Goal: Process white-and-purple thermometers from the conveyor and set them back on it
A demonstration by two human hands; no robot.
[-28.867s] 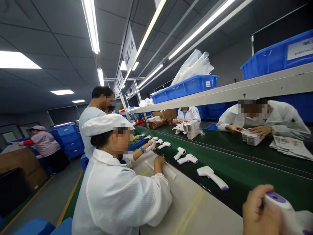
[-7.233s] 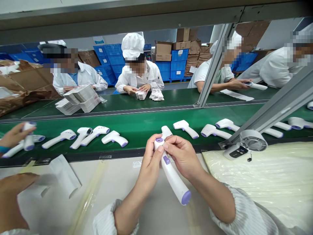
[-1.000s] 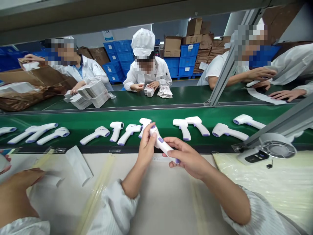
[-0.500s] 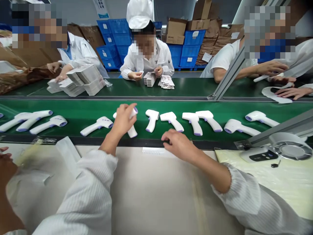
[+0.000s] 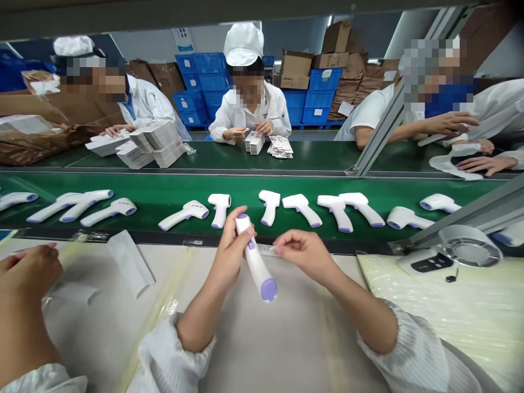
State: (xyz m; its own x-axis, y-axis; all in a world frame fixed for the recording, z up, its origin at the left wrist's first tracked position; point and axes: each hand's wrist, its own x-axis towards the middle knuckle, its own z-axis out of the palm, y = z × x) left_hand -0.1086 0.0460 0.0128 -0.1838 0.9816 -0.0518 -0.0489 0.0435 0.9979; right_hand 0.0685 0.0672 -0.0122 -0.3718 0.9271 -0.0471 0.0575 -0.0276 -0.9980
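My left hand (image 5: 232,248) is closed round a white infrared thermometer (image 5: 258,267) with a purple trigger and purple end caps. The thermometer tilts above the table, its handle end toward me. Just right of it, my right hand (image 5: 305,252) has thumb and forefinger pinched together at a white strip with small marks (image 5: 266,249) by the belt's near edge. Whether those fingertips grip the strip or a small piece from it cannot be made out. Beyond both hands, several similar thermometers (image 5: 270,207) lie in a row on the green conveyor belt (image 5: 245,185).
A white fan-like device (image 5: 470,248) rests on yellowish wrapped sheeting (image 5: 442,305) at right. A folded white paper piece (image 5: 130,265) lies at left, near another person's hand (image 5: 30,273). Across the belt, people handle stacked leaflets (image 5: 158,143). A metal post (image 5: 380,117) slants at right.
My left hand has lifted a thermometer off the belt and brought it toward me over the table. My right hand's fingers have closed into a pinch by the strip. The view has tilted up.
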